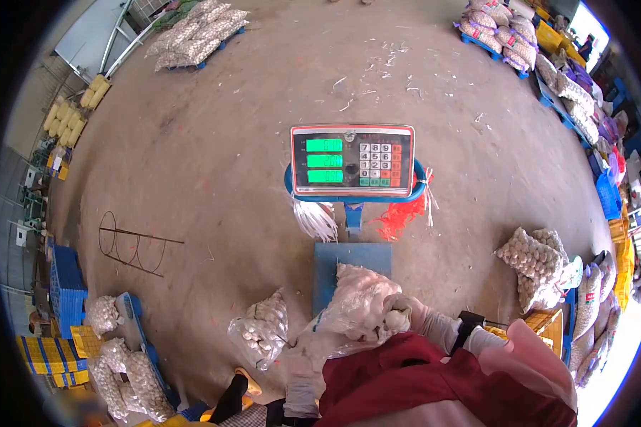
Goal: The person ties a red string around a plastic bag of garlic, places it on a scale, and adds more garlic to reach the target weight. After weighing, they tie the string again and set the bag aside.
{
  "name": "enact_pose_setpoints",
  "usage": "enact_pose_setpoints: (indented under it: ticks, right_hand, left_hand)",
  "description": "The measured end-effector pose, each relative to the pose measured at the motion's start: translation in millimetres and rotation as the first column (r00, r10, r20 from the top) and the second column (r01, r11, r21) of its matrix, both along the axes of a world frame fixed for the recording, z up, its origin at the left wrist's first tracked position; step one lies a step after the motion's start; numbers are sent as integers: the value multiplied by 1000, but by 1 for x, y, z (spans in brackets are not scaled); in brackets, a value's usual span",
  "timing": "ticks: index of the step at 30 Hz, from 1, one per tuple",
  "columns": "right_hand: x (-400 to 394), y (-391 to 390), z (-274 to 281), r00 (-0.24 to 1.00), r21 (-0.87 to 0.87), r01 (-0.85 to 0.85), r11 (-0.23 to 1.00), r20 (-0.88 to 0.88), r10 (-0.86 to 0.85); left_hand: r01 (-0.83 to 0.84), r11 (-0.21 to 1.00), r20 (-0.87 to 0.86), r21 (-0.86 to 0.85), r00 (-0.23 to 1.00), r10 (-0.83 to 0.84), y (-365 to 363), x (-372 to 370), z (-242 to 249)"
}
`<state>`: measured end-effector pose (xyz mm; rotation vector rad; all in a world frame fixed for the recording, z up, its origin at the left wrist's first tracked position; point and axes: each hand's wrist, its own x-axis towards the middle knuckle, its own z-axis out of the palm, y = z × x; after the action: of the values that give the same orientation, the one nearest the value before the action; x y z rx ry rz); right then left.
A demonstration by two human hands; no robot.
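Observation:
A clear plastic bag of white garlic bulbs (360,299) rests on the blue platform (327,267) of a scale. My right hand (414,313), in a whitish glove, is closed around garlic bulbs (397,320) at the bag's right side. On the other side, my left hand (303,350), also gloved, grips the loose plastic at the bag's mouth; its fingers are partly hard to make out. Beyond the platform stands the scale's display (352,161), with lit green number panels and a keypad. Another bag of garlic (262,329) sits on the floor to the left.
Filled net sacks (538,263) stand at the right, with more on pallets behind. Sacks (132,377) and a blue pallet (146,341) are at the lower left. A wire frame (139,249) lies on the floor. White strings (317,217) and red strings (400,217) hang below the display.

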<state>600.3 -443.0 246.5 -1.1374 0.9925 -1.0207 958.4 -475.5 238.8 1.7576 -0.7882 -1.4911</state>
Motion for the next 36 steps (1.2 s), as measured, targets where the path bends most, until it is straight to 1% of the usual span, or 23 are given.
enact_pose_setpoints:
  ticks: [2, 4, 6, 8, 9, 11, 13, 15, 16, 17, 19, 21, 23, 24, 25, 27, 28, 30, 32, 33, 34, 35, 36]
  right_hand:
    - [-8, -4, 4, 958, -113, -56, 992, -285, 22]
    - [-13, -2, 7, 960, -107, -34, 994, -280, 2]
    - [-15, 2, 4, 960, -103, -18, 995, -279, -11]
    - [-15, 6, -3, 986, -28, 107, 994, -129, -109]
    - [-9, 2, 13, 986, -28, 103, 994, -130, -106]
    - [13, -3, 44, 978, -175, 69, 982, -184, -102]
    - [27, -3, 37, 976, -213, 78, 974, -182, -118]
    - [43, -4, 36, 990, -217, 109, 970, -65, -126]
    - [46, -10, 34, 978, -319, 102, 942, -141, -154]
    - [47, -10, 32, 977, -325, 110, 939, -139, -162]
    - [44, -8, 28, 965, -271, 72, 960, -225, -136]
    - [43, -3, 24, 962, -279, 88, 956, -224, -154]
    - [33, -6, 39, 977, -161, 98, 982, -172, -126]
    - [28, -8, 40, 965, -233, 83, 969, -223, -136]
    - [22, -10, 38, 966, -234, 79, 969, -224, -132]
    - [14, -16, 27, 952, -360, -59, 931, -301, -56]
    - [13, -24, 24, 976, -440, -62, 896, -216, -39]
    - [13, -28, 34, 970, -432, -79, 898, -242, -31]
    - [12, -28, 35, 963, -424, -94, 901, -267, -25]
    - [9, -26, 29, 966, -383, -88, 920, -259, -15]
    - [8, -25, 26, 968, -340, -83, 937, -250, -4]
    - [10, -25, 29, 968, -340, -83, 937, -250, -5]
    - [12, -23, 33, 986, -296, -29, 955, -163, -20]
  left_hand:
    - [49, 999, 38, -19, 998, -48, -2, -1, 1]
    - [100, 994, 76, -40, 992, -97, -4, -4, 1]
    - [103, 994, 83, -37, 992, -99, -3, -9, -3]
    - [22, 999, 29, 38, 999, -23, 4, -9, -5]
    - [18, 999, 21, 27, 1000, -19, 4, -9, -1]
    - [19, 1000, -3, -7, 1000, -19, 4, -1, 12]
    - [34, 999, -24, -42, 999, -35, 3, 5, 24]
    - [21, 1000, -19, -21, 1000, -22, 10, 6, 10]
    - [-3, 1000, -5, 1, 1000, 3, 12, 2, -3]
    - [-12, 1000, -2, 4, 1000, 12, 15, 0, -11]
    - [-8, 1000, 0, -16, 1000, 8, 15, -2, -24]
    - [58, 995, 29, -77, 998, -56, 19, 9, -31]
    - [202, 957, 100, -206, 978, -185, 23, 30, -37]
    - [248, 938, 122, -243, 967, -224, 24, 38, -42]
    - [281, 921, 152, -271, 957, -247, 23, 43, -42]
    - [254, 935, 113, -246, 966, -233, 9, 32, -12]
    - [232, 948, 75, -219, 972, -221, -5, 21, 14]
    - [193, 968, -3, -163, 981, -196, -30, 0, 59]
    - [176, 975, -41, -135, 982, -183, -34, -3, 62]
    - [231, 962, 175, -148, 963, -205, -33, -1, 51]
    - [287, 946, 383, -148, 899, -213, -32, 0, 40]
    - [288, 946, 383, -148, 899, -214, -30, 2, 32]
    - [271, 951, 373, -147, 906, -201, -30, 4, 24]
